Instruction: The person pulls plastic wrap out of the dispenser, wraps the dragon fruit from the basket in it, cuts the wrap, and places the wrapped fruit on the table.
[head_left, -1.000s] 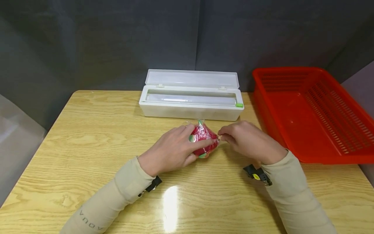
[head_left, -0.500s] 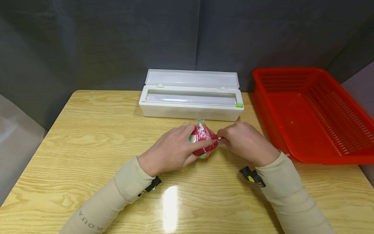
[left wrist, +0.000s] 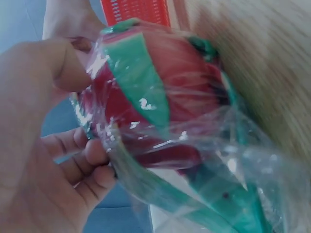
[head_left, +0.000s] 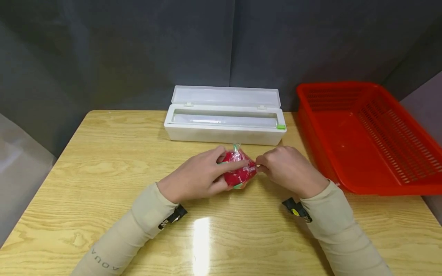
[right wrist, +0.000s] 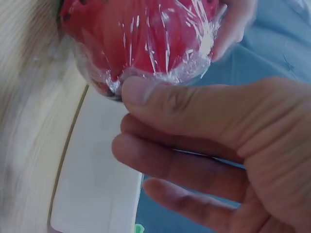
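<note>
A red dragon fruit (head_left: 238, 177) with green scales is wrapped in clear cling film (left wrist: 233, 150), close over the wooden table. My left hand (head_left: 197, 176) grips the fruit from the left, index finger stretched across its top. In the left wrist view, my thumb and several curled fingertips press on the wrapped fruit, while loose film trails off its far end. My right hand (head_left: 289, 170) is at the fruit's right end, where thumb and index finger pinch the gathered film, as the right wrist view shows; its other fingers are loosely bent below.
Behind the hands stands a white cling film dispenser (head_left: 224, 134), its lid raised, with a film roll (head_left: 224, 120) inside and a green slider (head_left: 281, 127) at its right end. A red plastic basket (head_left: 319, 134) stands at the right of the wooden table (head_left: 103, 153).
My right hand has moved slightly left, in against the fruit's end. The left fingers have shifted a little on the fruit, the index finger now lying flatter across it. The head view has tilted slightly.
</note>
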